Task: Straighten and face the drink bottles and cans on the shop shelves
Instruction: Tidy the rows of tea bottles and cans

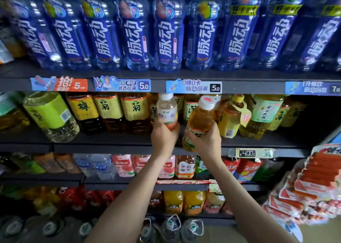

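Head view: L hand point(164, 136) grips pale clear plastic bottle w/ white cap point(167, 111); R hand point(205, 142) grips tilted amber plastic tea bottle point(200, 120), both at dark middle shelf point(110, 147) front. Step: facing. Next, prob.: stand upright, labels fwd.

Of the person, only two arms and two hands are in the picture. The left forearm point(132, 193) and the right forearm point(245, 193) are bare along the whole length that shows, from the lower edge of the picture up to the wrists. Both are slim and smooth, and they become narrower toward the wrists. The left hand point(164, 135) and the right hand point(206, 141) are bare too, on the backs and on the fingers. The hands look rather small, with slender fingers. The nails are too blurred to describe.
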Motion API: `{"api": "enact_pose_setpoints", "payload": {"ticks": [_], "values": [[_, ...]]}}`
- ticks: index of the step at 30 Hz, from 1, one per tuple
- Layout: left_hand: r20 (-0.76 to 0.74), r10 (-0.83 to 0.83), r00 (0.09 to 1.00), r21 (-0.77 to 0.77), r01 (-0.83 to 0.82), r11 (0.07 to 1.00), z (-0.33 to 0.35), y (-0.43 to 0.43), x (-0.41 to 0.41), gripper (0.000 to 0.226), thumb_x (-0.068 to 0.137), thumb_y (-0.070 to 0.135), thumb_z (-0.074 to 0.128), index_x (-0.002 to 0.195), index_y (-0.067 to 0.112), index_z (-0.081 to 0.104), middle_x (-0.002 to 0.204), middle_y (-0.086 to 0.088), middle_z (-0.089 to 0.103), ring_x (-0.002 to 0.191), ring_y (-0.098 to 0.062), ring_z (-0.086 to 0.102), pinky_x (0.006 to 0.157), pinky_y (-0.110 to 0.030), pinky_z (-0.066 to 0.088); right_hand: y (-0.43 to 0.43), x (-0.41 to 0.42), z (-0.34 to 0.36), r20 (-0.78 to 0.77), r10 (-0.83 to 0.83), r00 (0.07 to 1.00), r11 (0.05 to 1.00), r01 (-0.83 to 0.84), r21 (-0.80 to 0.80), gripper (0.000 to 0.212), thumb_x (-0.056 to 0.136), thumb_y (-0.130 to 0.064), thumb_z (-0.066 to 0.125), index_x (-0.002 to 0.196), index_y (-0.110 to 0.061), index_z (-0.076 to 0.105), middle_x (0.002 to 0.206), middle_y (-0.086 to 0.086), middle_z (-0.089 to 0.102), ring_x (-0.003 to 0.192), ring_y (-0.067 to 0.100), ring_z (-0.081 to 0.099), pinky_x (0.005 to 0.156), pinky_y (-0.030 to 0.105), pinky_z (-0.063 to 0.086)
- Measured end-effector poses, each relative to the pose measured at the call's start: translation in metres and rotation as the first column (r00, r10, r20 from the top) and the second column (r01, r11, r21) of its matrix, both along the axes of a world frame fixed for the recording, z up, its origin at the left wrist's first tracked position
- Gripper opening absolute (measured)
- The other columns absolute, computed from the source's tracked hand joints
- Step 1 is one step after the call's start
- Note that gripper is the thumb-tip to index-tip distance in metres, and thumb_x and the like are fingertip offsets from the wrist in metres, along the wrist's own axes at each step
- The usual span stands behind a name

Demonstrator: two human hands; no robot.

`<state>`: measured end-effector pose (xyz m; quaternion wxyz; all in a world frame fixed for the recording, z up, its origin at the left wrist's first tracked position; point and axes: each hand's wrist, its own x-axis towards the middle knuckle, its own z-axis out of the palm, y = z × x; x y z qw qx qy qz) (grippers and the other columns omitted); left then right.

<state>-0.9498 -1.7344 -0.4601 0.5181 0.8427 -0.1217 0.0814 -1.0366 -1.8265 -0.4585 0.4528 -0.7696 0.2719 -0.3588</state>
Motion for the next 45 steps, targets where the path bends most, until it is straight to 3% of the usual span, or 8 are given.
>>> {"api": "enact_pose_setpoints", "payload": {"ticks": [12,16,21,24,28,33,38,45], "values": [[-0.157,0.011,0.988,-0.003,-0.012,1.000,0.031,0.097,-0.016,0.059,0.074,0.032,0.079,0.122,0.010,0.052,0.116,-0.005,0.064,0.098,-0.016,0.060,0.075,-0.022,0.044,0.019,0.047,0.025,-0.179,0.064,0.982,0.998,-0.060,0.025,0.070,0.074,-0.029,0.080,0.126,-0.003,0.040,0.128,0.013,0.047,0.115,0.028,0.049,0.085,0.026,0.038],[-0.172,-0.001,0.985,0.001,0.001,1.000,0.021,0.106,-0.022,0.056,0.077,0.029,0.077,0.122,0.009,0.051,0.114,-0.002,0.062,0.090,-0.008,0.055,0.059,-0.007,0.040,0.014,0.069,0.024,-0.220,0.120,0.968,0.993,-0.121,0.009,0.074,0.076,-0.018,0.078,0.134,-0.001,0.035,0.132,0.016,0.046,0.118,0.031,0.048,0.089,0.030,0.039],[-0.153,0.011,0.988,0.020,-0.008,1.000,0.018,0.103,-0.023,0.055,0.076,0.032,0.077,0.120,0.009,0.052,0.105,0.004,0.061,0.087,-0.007,0.055,0.053,-0.006,0.039,0.006,0.076,0.014,-0.367,0.100,0.925,0.982,-0.151,-0.115,0.058,0.092,0.000,0.050,0.144,-0.007,0.027,0.137,0.018,0.046,0.116,0.034,0.052,0.084,0.036,0.046],[-0.179,0.011,0.984,0.014,-0.008,1.000,0.019,0.093,-0.022,0.057,0.074,0.037,0.078,0.119,0.012,0.053,0.107,0.003,0.064,0.089,-0.011,0.060,0.066,-0.014,0.045,0.004,0.064,0.015,-0.354,0.049,0.934,0.982,-0.111,-0.155,0.055,0.087,0.010,0.039,0.140,-0.003,0.032,0.135,0.019,0.047,0.122,0.033,0.047,0.091,0.035,0.044],[-0.240,-0.060,0.969,-0.007,0.060,0.998,0.016,0.070,-0.030,0.055,0.073,0.039,0.079,0.116,0.015,0.055,0.107,0.001,0.066,0.085,-0.009,0.062,0.067,-0.018,0.047,-0.015,0.022,0.010,-0.095,-0.102,0.990,0.979,0.083,-0.189,0.041,0.086,0.002,0.051,0.126,0.006,0.039,0.122,0.024,0.049,0.113,0.038,0.045,0.094,0.040,0.038],[-0.222,-0.109,0.969,0.044,0.121,0.992,0.026,0.037,-0.044,0.052,0.070,0.040,0.080,0.110,0.014,0.060,0.097,0.005,0.067,0.082,-0.011,0.062,0.060,-0.016,0.042,-0.057,-0.016,0.012,-0.039,-0.410,0.911,0.912,0.409,-0.034,0.067,0.075,-0.009,0.073,0.128,0.011,0.037,0.123,0.029,0.044,0.115,0.043,0.041,0.097,0.037,0.029],[-0.267,-0.166,0.949,0.066,0.190,0.979,0.036,0.015,-0.052,0.056,0.071,0.042,0.080,0.115,0.015,0.057,0.103,0.005,0.065,0.081,-0.007,0.056,0.063,-0.015,0.040,-0.085,-0.014,0.018,-0.208,-0.258,0.943,0.903,0.312,0.296,0.089,0.062,-0.022,0.086,0.131,-0.002,0.034,0.130,0.017,0.048,0.122,0.033,0.045,0.102,0.041,0.040],[-0.302,-0.176,0.937,0.032,0.194,0.980,0.030,0.015,-0.055,0.059,0.068,0.043,0.080,0.116,0.018,0.056,0.109,0.003,0.066,0.092,-0.012,0.063,0.077,-0.028,0.053,-0.093,0.005,0.004,-0.194,-0.311,0.931,0.878,0.359,0.316,0.086,0.058,-0.031,0.088,0.125,-0.005,0.041,0.123,0.015,0.055,0.115,0.032,0.054,0.096,0.044,0.047]]}}
